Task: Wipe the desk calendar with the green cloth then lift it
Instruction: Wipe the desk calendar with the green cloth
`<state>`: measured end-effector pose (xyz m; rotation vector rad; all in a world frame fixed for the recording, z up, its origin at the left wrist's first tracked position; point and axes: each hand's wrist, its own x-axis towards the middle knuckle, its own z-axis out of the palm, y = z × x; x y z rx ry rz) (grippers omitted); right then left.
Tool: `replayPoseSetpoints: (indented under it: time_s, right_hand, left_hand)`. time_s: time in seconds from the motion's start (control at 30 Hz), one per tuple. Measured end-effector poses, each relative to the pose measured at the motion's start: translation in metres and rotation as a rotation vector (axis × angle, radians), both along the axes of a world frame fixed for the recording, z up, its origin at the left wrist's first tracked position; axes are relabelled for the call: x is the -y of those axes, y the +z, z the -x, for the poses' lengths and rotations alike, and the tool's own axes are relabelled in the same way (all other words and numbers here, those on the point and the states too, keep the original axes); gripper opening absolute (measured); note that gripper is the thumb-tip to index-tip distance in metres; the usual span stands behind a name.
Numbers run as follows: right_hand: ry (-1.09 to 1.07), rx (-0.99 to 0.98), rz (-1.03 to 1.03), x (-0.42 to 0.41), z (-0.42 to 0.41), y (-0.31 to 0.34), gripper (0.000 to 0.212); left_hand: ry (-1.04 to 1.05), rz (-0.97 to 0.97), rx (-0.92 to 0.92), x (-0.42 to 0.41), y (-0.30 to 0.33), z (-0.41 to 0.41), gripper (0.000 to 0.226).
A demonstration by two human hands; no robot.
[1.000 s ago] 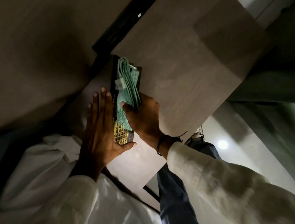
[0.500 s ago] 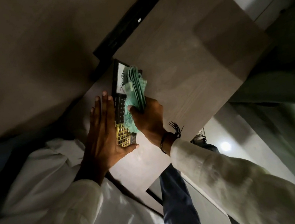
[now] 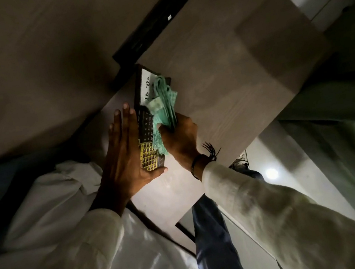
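Note:
The desk calendar is a long black slab with a white "To Do" panel at its far end and a gold date grid at its near end. It lies on the pale wooden desk. My left hand rests flat along its left edge, fingers straight, thumb hooked under the near end. My right hand grips the bunched green cloth and presses it onto the calendar's right side, hiding part of the face.
A black bar-shaped object lies on the desk beyond the calendar. A dark panel fills the upper left. Below the desk's near edge are my blue trouser leg, a shoe and the pale floor. A green surface stands at right.
My right hand has dragged the green cloth back along the calendar toward me, uncovering the white "To Do" panel. My left hand has stayed flat against the calendar's left edge.

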<state>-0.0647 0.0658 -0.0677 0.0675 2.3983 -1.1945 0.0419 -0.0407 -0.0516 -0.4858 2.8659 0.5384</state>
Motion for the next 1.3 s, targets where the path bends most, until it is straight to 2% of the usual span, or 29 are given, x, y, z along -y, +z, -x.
replayPoseSetpoints:
  time_s: [0.03,0.13,0.2,0.33,0.5,0.63,0.8,0.93,1.07,1.23,1.3]
  right_hand:
    - [-0.014,0.02,-0.02,0.001,0.003,-0.001,0.004]
    - [0.041,-0.089,0.048,0.009,0.0,0.005,0.001]
    - [0.07,-0.131,0.087,0.007,-0.005,0.007,0.012]
    - [0.018,-0.043,0.025,0.001,0.003,-0.004,0.011]
    - [0.082,-0.122,0.124,0.008,-0.003,0.007,0.016]
    - [0.024,-0.016,0.017,0.002,0.0,-0.006,0.01]
    - [0.109,-0.121,0.091,0.012,0.0,0.004,0.005]
    - [0.047,-0.057,-0.023,0.008,0.01,-0.009,0.005]
    - [0.14,-0.169,0.083,0.013,0.005,0.005,0.004]
    - [0.1,-0.062,-0.025,0.006,0.011,-0.007,0.004]
    - [0.118,-0.106,0.031,0.011,0.009,-0.002,0.007]
  left_hand:
    - [0.006,-0.002,-0.004,0.0,-0.001,0.0,0.157]
    - [0.008,-0.015,0.01,0.001,-0.004,0.0,0.156]
    - [0.012,-0.019,0.029,0.003,-0.004,-0.001,0.157]
    - [0.029,-0.03,-0.006,-0.001,0.0,0.0,0.157]
    - [0.028,-0.04,-0.005,0.0,0.001,0.001,0.159]
    - [0.034,-0.066,-0.042,-0.001,0.003,0.003,0.16]
    - [0.051,-0.102,0.003,0.001,0.001,0.001,0.155]
    - [0.047,-0.098,-0.032,-0.002,0.003,0.003,0.153]
    - [0.052,-0.095,-0.033,-0.001,0.0,0.002,0.153]
    - [0.065,-0.116,-0.032,-0.001,0.001,0.002,0.153]
    - [0.059,-0.099,-0.051,-0.001,-0.001,0.002,0.152]
